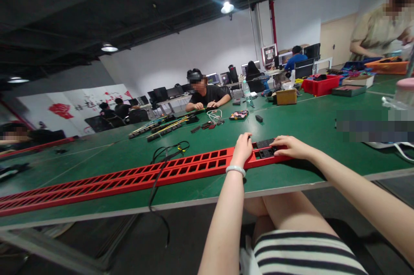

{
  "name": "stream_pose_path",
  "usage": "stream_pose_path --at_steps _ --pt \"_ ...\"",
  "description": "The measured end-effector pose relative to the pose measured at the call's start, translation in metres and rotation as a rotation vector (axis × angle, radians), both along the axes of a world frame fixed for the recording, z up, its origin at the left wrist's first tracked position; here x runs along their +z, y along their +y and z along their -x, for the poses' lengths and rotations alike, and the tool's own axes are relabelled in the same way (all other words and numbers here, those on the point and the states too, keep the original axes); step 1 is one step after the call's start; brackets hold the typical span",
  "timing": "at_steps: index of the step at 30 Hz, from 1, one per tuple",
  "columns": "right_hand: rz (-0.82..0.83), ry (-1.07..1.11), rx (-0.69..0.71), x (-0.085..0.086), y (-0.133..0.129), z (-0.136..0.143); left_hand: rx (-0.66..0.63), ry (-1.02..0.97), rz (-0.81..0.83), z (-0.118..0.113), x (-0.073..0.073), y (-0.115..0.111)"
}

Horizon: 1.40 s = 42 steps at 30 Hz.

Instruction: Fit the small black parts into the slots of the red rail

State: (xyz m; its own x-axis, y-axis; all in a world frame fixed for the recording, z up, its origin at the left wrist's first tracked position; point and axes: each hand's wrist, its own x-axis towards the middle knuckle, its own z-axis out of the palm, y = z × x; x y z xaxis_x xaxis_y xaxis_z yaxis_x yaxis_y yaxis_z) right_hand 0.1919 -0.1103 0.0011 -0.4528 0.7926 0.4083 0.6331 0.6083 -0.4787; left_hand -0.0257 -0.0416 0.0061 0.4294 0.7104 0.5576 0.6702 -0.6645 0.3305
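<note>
A long red slotted rack point(194, 166) lies along the table, with two rows of square openings. My left hand point(242, 149) is closed over the rack near its right end, fingers bent across its far side. Just right of it, black plastic blocks point(265, 153) sit in the rack's end openings. My right hand point(293, 147) has its fingertips and thumb closed about the right end of these blocks; part of them is hidden under the fingers. A black cable point(158, 175) crosses the rack and hangs over the table edge.
The green table point(207, 199) ends close to my lap. Across it a person point(207, 93) handles parts beside black strips with yellow wires point(171, 129). A loose black piece point(259, 118), a bottle point(246, 92), a cardboard box point(286, 96) and a red bin point(320, 85) stand beyond my hands.
</note>
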Motion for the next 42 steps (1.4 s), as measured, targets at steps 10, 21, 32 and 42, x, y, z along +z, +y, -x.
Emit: stream_pose_path --at_steps 10,21,32,42 --pt "-0.005 0.004 -0.004 -0.0005 0.0009 0.0002 0.0 0.0 0.005 0.0002 -0.0016 0.0011" --pt "0.003 -0.005 -0.002 -0.0005 0.0016 0.001 0.016 0.001 0.005 -0.0001 -0.0008 0.0017" --pt "0.027 0.03 -0.008 -0.0019 0.0002 -0.0011 0.008 -0.004 -0.009 0.001 -0.0027 0.002" --pt "0.055 0.062 -0.023 -0.0004 -0.0008 -0.0008 0.008 -0.006 0.002 0.001 -0.002 0.0025"
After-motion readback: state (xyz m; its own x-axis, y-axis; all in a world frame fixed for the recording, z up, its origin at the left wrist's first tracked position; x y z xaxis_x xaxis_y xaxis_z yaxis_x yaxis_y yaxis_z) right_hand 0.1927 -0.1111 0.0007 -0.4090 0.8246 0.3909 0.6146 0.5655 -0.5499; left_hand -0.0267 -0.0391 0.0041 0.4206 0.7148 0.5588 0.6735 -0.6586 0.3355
